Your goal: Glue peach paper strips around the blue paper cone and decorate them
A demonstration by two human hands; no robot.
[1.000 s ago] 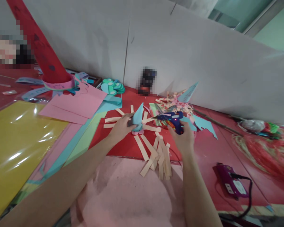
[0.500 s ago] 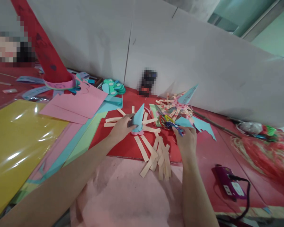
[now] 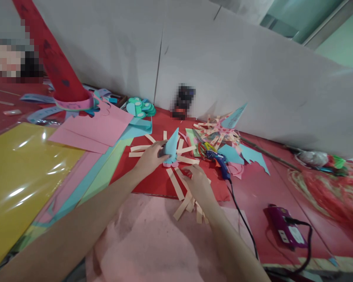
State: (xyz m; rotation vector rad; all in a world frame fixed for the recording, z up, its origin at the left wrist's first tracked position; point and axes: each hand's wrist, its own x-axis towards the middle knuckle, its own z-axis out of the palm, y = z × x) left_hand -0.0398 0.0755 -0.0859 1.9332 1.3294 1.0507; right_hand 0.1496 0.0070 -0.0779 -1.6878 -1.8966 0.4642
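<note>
My left hand (image 3: 150, 157) is closed on a light blue paper cone (image 3: 172, 145) that stands upright on a pink base. Tan paper strips (image 3: 191, 150) fan out around the cone on a red sheet (image 3: 153, 182). My right hand (image 3: 198, 184) lies with curled fingers on a loose heap of tan strips (image 3: 184, 206) just in front of the cone, pinching one of them. A blue glue gun (image 3: 220, 159) rests on the red sheet to the right, with no hand on it. Its black cord (image 3: 241, 219) trails toward me.
A finished star of strips and blue cones (image 3: 223, 131) lies behind the glue gun. Pink sheets (image 3: 97, 127), a yellow sheet (image 3: 23, 172) and a red cone (image 3: 57, 70) are on the left. A purple device (image 3: 285, 229) with a cable sits at the right. Grey boards stand behind.
My right hand set the glue gun down on the red sheet, then moved left and toward me onto the heap of strips. My left hand stayed on the blue cone.
</note>
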